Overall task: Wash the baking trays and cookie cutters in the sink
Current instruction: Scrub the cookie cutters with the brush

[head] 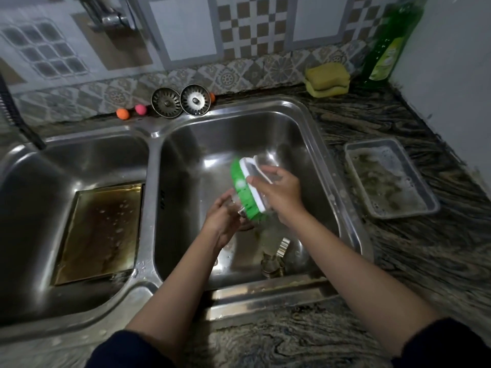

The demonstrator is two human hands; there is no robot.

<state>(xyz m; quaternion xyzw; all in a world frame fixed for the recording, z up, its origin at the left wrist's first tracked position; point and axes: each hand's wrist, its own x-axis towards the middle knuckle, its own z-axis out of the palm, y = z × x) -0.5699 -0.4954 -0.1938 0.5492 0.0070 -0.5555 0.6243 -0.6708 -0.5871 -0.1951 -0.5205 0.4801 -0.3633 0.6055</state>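
Both hands work over the right basin of a steel double sink [329, 166]. From where I watch, the right hand [279, 193] grips a scrubbing brush [245, 188] by its white handle, the green bristles turned toward the left hand [223, 221]. That hand is curled round a small metal cookie cutter [240, 209], which is mostly hidden by fingers and brush; bristles and cutter appear to touch. Below the hands, more cookie cutters [276, 257] lie on the floor of the same basin, toward its near right corner.

A browned baking tray [101, 232] lies flat in the left basin, beaded with water. On the dark stone counter [398, 261] right of the sink sits a second, silver baking tray [390, 179], soapy inside. At the far edge, against the tiled wall, two sink strainers [180, 100] stand on edge beside small orange and pink balls [131, 112]. In the far right corner are yellow sponges [326, 79] and a green soap bottle [390, 43].
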